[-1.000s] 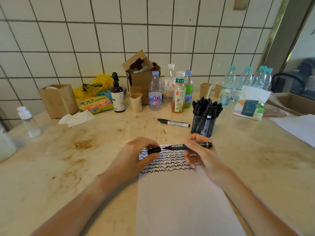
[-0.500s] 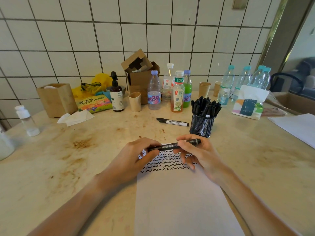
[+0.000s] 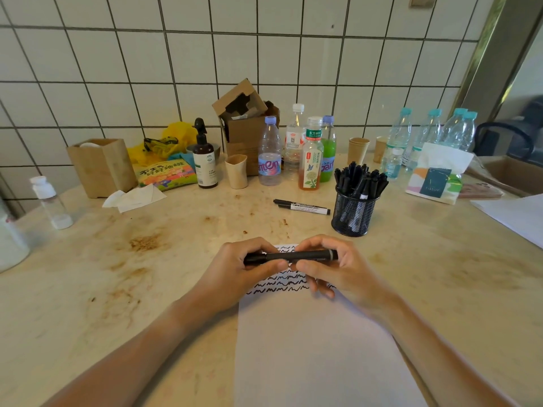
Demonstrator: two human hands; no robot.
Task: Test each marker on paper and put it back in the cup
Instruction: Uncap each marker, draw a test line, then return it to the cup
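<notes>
The beige stone-look tabletop (image 3: pixel 440 274) has a smooth, faintly glossy finish with brown stains. The white paper sheet (image 3: pixel 317 348) at its near edge is matt. The black plastic marker (image 3: pixel 305 255) shows a satin sheen. The black wire-mesh metal cup (image 3: pixel 354 214) is matt. The clear plastic bottles (image 3: pixel 269 160) near the far edge are glossy, the wall tiles (image 3: pixel 235 57) glazed.

Marker (image 3: pixel 293 256) above the paper (image 3: pixel 317 348); cup (image 3: pixel 354 214) behind to the right, two markers (image 3: pixel 302 207) left of it
</notes>
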